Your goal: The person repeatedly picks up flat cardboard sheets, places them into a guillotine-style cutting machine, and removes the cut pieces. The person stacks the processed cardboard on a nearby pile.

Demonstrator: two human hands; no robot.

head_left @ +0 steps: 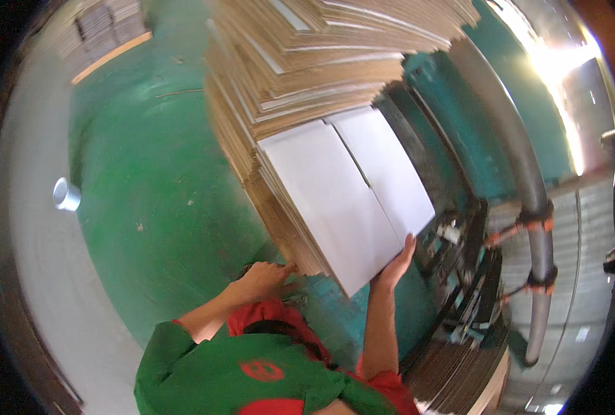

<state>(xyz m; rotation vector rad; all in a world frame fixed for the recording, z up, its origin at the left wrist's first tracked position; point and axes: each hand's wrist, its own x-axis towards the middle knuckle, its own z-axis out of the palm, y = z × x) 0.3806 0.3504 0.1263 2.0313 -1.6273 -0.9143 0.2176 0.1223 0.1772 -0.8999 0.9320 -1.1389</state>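
Observation:
A white-faced cardboard sheet (335, 200) with a slot and a crease lies on a stack of flat cardboard (283, 214) in front of me. My right hand (394, 268) grips its near right corner, thumb along the edge and fingers hidden underneath. Beside the near left end of the stack, my left hand (266, 278) is curled closed, its fingertips close to the brown cardboard edge. Blur hides what it holds, if anything; a small dark thing shows behind its knuckles.
Tall, uneven piles of flat cardboard (321, 62) rise beyond the sheet. On the right stand a teal machine (435, 124) and a thick grey pipe (508, 117) with orange clamps. More cardboard (459, 373) is stacked at lower right. A white cup-like container (66, 194) sits at left by the green floor (162, 180).

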